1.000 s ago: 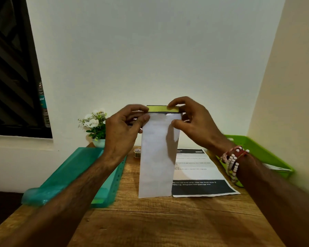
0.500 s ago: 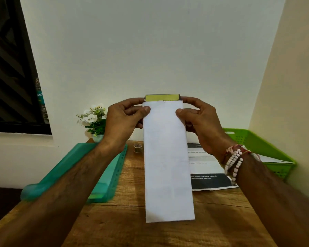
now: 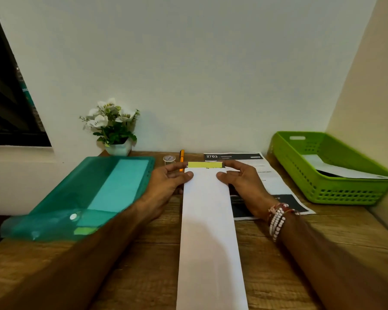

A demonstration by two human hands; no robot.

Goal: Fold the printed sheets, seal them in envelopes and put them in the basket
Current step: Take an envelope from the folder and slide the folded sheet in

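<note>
A long white envelope [image 3: 210,238] lies lengthwise on the wooden table [image 3: 143,265], its open flap with a yellow-green adhesive strip [image 3: 205,164] at the far end. My left hand [image 3: 168,184] holds the envelope's top left edge, thumb on the face and fingers behind. My right hand [image 3: 242,182] holds the top right edge the same way. A printed sheet [image 3: 271,175] with black bands lies flat under my right hand. The green basket [image 3: 323,193] at the right holds white paper [image 3: 336,170].
A teal plastic folder [image 3: 87,193] lies at the left of the table. A potted white flower [image 3: 112,128], a small tape roll [image 3: 169,159] and an orange pen [image 3: 182,155] stand by the back wall. Walls close in behind and at the right.
Both hands have lowered the envelope from upright in the air to flat on the table. The view has tilted down, and the basket and folder show more fully.
</note>
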